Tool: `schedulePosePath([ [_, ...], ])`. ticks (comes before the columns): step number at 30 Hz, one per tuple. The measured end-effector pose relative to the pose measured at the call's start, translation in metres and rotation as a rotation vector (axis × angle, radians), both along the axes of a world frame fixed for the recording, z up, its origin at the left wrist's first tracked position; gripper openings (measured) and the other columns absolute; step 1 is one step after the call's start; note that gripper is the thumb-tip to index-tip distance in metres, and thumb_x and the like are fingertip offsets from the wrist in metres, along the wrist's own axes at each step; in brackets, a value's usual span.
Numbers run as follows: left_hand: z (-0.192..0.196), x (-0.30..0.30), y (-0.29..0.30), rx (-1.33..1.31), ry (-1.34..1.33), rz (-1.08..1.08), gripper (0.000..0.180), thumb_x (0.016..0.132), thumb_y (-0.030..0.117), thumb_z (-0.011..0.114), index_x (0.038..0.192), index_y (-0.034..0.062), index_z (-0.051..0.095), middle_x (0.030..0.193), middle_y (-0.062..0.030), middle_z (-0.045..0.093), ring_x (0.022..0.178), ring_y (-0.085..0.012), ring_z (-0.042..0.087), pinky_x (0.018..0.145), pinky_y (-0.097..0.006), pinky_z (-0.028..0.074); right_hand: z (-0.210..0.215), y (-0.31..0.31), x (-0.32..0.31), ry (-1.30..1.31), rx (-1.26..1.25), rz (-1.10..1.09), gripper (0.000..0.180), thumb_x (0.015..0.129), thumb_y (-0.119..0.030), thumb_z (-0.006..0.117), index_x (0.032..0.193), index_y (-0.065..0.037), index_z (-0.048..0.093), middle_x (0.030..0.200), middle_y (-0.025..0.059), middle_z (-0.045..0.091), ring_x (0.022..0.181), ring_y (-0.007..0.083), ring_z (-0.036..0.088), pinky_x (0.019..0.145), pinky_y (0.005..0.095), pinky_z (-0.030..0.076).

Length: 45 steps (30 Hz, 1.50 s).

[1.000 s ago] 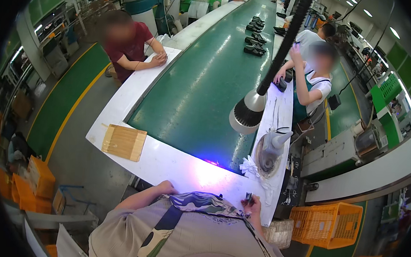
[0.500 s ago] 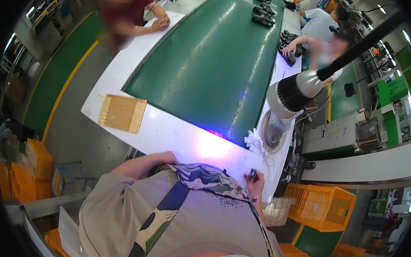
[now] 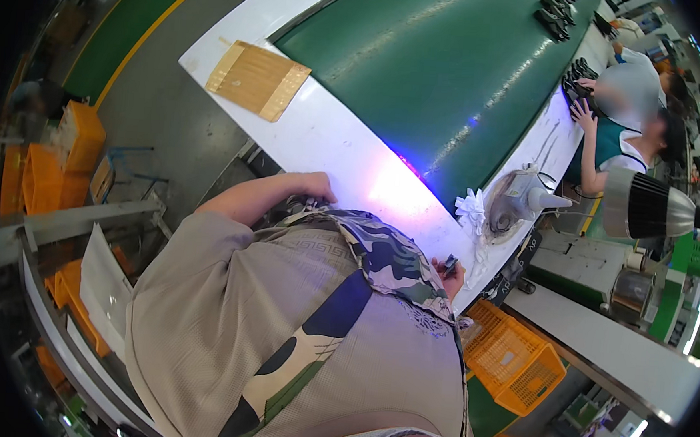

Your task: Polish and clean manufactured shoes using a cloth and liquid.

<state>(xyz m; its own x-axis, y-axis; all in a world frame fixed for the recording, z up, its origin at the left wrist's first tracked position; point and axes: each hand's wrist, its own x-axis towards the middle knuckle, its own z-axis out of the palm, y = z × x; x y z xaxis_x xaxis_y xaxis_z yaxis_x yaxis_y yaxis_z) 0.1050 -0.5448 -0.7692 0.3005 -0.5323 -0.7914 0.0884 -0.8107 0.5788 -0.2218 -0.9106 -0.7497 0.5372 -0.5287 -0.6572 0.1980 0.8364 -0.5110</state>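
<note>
- One small dark part [image 3: 449, 264] is pinched in the right hand [image 3: 452, 276], at the near edge of the white bench [image 3: 331, 141].
- The left hand [image 3: 317, 186] is rested on the bench; its grip cannot be told.
- Nothing finished is seen on the bench; the work is judged barely begun.

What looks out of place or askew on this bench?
The brown cardboard sheet lies askew, one corner past the white bench edge. The right hand holds a small dark part at the bench edge. Nothing looks spilled or damaged.
</note>
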Motion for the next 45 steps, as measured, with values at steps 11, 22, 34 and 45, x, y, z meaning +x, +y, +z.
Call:
schedulePosePath([
  [11,0.02,0.018,0.035,-0.264,-0.454,0.472,0.034,0.075,0.029,0.075,0.093,0.0014,0.07,0.067,-0.0077,0.066,0.054,-0.0162,0.061,0.055,-0.033,0.05,-0.013,-0.018,-0.002,-0.007,-0.037,0.145,0.018,0.087,-0.025,0.06,0.083,-0.008,0.066,0.073,0.0055,0.067,0.065,0.0243,0.063,0.089,0.0524,0.048],
  [22,0.082,0.158,0.067,0.218,-0.986,0.382,0.079,0.067,0.023,0.081,0.134,0.0023,0.045,0.14,-0.0175,0.043,0.131,-0.0369,0.041,0.106,-0.042,0.039,-0.002,-0.008,0.001,0.154,-0.275,0.11,0.017,0.085,-0.023,0.062,0.08,-0.008,0.066,0.073,0.0051,0.067,0.064,0.0232,0.063,0.082,0.0489,0.053],
  [34,0.078,0.242,0.025,0.576,-0.918,-0.226,0.104,0.055,0.008,0.089,0.143,0.0073,0.033,0.146,-0.0129,0.035,0.135,-0.041,0.034,0.104,-0.047,0.043,0.014,0.011,0.016,0.281,-0.331,0.077,0.021,0.086,-0.025,0.059,0.077,-0.006,0.062,0.064,0.0061,0.06,0.064,0.0228,0.061,0.082,0.0483,0.053],
  [45,0.073,0.24,0.036,0.439,-0.924,-0.494,0.116,0.043,0.005,0.091,0.142,-0.0007,0.031,0.146,-0.0177,0.032,0.131,-0.0407,0.038,0.106,-0.041,0.042,0.017,0.017,0.025,0.364,-0.378,0.016,0.021,0.086,-0.026,0.059,0.08,-0.006,0.063,0.067,0.0069,0.062,0.064,0.0241,0.062,0.081,0.0482,0.054],
])
